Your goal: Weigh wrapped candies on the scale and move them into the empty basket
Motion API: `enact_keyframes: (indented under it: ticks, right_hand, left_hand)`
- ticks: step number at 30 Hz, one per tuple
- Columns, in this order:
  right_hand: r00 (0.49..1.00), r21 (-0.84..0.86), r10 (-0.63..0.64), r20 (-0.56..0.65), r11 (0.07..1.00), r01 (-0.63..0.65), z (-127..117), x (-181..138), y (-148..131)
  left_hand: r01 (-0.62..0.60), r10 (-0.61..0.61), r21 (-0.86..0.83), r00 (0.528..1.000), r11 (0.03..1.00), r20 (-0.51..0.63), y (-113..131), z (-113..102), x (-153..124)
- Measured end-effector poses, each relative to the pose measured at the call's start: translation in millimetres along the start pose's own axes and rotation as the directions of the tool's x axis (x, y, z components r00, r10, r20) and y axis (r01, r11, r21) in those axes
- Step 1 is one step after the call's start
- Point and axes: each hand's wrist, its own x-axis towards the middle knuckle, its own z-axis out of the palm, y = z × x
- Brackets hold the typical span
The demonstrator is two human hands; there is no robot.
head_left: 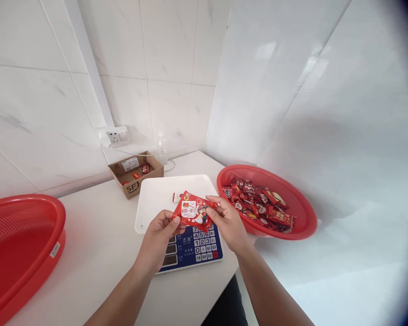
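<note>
Both hands are holding a red pouch just above the scale: L hand is pinching its left edge, R hand its right, both clamped on it. Basket w/ candies is sitting just R of scale; box behind.

Scale between left basket and right basket (box behind)

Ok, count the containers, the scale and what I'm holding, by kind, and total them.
Red round plastic mesh baskets: 2
Brown cardboard box: 1
Clear plastic bottle: 1
White electronic scale: 1
Red printed packet, held: 1
Total: 6
</note>
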Motion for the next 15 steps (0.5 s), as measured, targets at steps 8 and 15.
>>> enact_keyframes:
  ticks: [8, 15]
  right_hand:
    - [1.0, -0.01, 0.015, -0.001, 1.0, -0.015, -1.4, -0.8, -1.4]
    - [0.999, 0.028, 0.033, 0.01, 0.999, -0.033, -1.7, -0.6, 0.6]
  left_hand:
    - [0.025, -0.025, -0.007, 1.0, 1.0, 0.015, -3.6, -1.7, 1.9]
    - [0.041, -0.041, 0.001, 0.999, 0.999, 0.024, -5.6, -3.1, 1.0]
